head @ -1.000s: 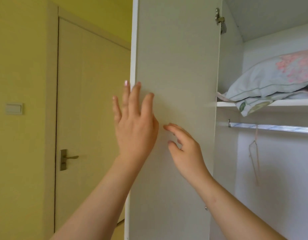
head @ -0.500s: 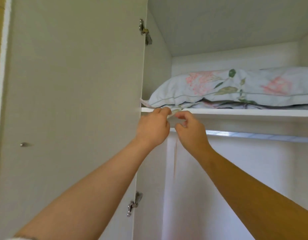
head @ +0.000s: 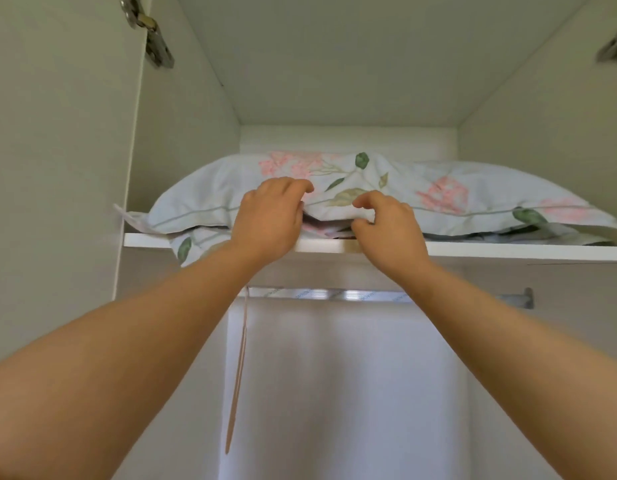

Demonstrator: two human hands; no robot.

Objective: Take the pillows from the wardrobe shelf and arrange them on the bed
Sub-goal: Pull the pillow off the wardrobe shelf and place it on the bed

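Observation:
A pale blue pillow (head: 456,199) with pink flowers and green leaves lies along the white wardrobe shelf (head: 508,251). Under it lies a second floral pillow (head: 187,245), mostly hidden, with a corner drooping over the shelf's left front edge. My left hand (head: 270,220) curls its fingers over the top pillow's front edge. My right hand (head: 386,226) is right beside it, fingers hooked into the same edge, which is lifted a little between the two hands.
The open wardrobe door (head: 57,168) stands at the left with a metal hinge (head: 151,32). Below the shelf runs a metal hanging rail (head: 335,294), and a thin hanger (head: 239,368) dangles from its left end. The wardrobe's back wall is white.
Both hands left the door panel, reached the shelf edge, then rose onto the top pillow's front edge. The view swung right and up into the wardrobe.

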